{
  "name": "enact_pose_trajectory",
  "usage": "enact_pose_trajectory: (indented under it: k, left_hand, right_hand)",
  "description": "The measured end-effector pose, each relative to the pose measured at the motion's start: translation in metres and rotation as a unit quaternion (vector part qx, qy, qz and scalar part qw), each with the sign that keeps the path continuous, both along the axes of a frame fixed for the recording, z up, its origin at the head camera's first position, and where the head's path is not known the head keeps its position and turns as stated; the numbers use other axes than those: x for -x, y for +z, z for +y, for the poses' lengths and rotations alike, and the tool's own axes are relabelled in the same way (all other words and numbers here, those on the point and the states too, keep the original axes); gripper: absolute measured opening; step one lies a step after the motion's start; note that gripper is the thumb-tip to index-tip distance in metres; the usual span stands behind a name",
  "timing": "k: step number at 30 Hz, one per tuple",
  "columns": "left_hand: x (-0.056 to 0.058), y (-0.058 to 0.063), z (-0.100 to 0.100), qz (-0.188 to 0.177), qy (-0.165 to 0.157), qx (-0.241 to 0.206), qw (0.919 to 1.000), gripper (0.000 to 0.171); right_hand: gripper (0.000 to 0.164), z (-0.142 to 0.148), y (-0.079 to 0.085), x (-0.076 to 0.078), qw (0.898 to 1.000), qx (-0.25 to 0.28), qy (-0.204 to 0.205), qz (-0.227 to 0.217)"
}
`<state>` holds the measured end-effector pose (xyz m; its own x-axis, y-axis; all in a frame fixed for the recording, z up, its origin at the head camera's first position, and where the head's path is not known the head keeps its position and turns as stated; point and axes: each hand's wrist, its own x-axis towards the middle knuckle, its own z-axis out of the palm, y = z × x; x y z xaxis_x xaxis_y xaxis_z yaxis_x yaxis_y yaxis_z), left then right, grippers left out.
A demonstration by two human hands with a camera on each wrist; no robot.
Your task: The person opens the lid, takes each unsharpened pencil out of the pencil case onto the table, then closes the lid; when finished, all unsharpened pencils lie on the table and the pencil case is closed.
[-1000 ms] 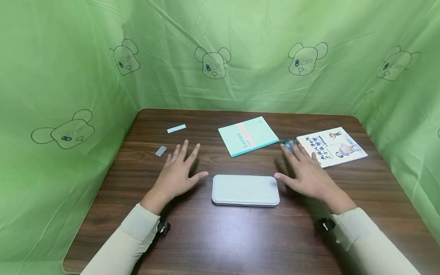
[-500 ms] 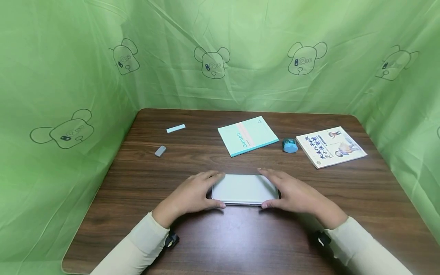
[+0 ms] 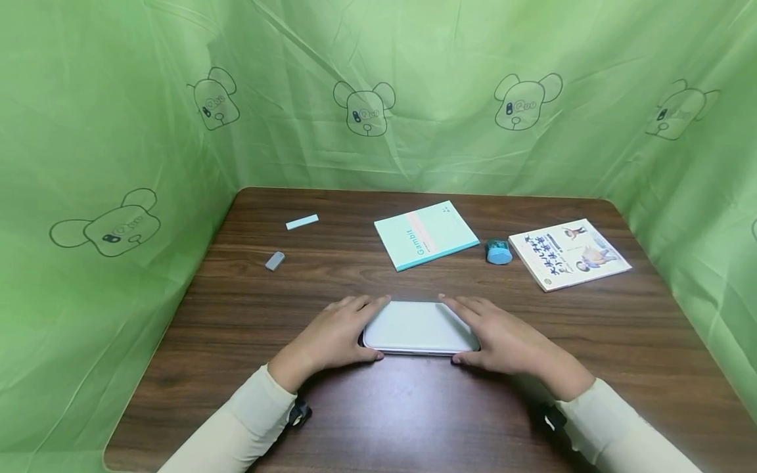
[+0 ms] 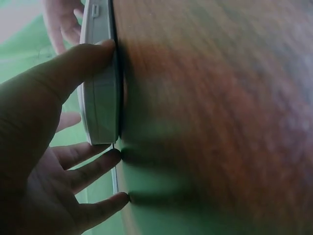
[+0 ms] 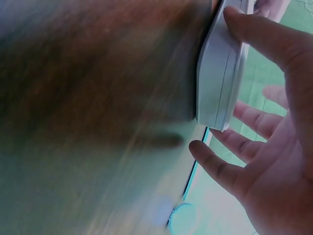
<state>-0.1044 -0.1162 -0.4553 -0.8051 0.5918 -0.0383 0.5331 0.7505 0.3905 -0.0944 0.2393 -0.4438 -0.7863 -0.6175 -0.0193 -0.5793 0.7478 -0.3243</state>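
Observation:
A flat white pencil case (image 3: 421, 327) with rounded corners lies lengthwise across the table in front of me, its lid down. My left hand (image 3: 337, 334) grips its left end, thumb at the near edge and fingers reaching over to the far side. At the opposite end my right hand (image 3: 507, 338) holds it the same way. In the left wrist view the thumb presses the side of the pencil case (image 4: 101, 107), with the other fingers spread below. The right wrist view has the right thumb on the near side of the pencil case (image 5: 215, 93).
Behind the case lie a mint notebook (image 3: 440, 226), a small blue container (image 3: 499, 252) and a white illustrated book (image 3: 603, 259). To the left are a grey eraser (image 3: 275, 261) and a pale blue strip (image 3: 302, 222). Green curtains (image 3: 296, 151) surround the brown table (image 3: 248, 315).
Both hands, spread open either side of the pencil case a second ago, have come inward and toward me and taken hold of its ends. The case stays in place.

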Motion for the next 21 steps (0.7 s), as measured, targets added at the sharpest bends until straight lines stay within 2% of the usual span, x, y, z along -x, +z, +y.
enact_pose_trajectory:
  k: [9, 16, 21]
  left_hand:
    - [0.0009, -0.0018, 0.0022, -0.002, 0.005, -0.002, 1.0000, 0.110]
    - [0.0021, -0.0032, 0.0022, 0.000, 0.016, -0.008, 0.9998, 0.104]
    - [0.0022, -0.0037, 0.0024, -0.003, 0.024, -0.010, 0.9997, 0.100]
  right_hand:
    - [0.118, 0.0030, -0.0012, 0.0043, 1.000, 0.015, -0.015, -0.017]
    - [0.126, 0.0047, -0.0020, 0.0072, 0.999, 0.025, -0.024, -0.027]
    - [0.126, 0.0052, -0.0018, 0.0098, 0.999, 0.028, -0.024, -0.035]
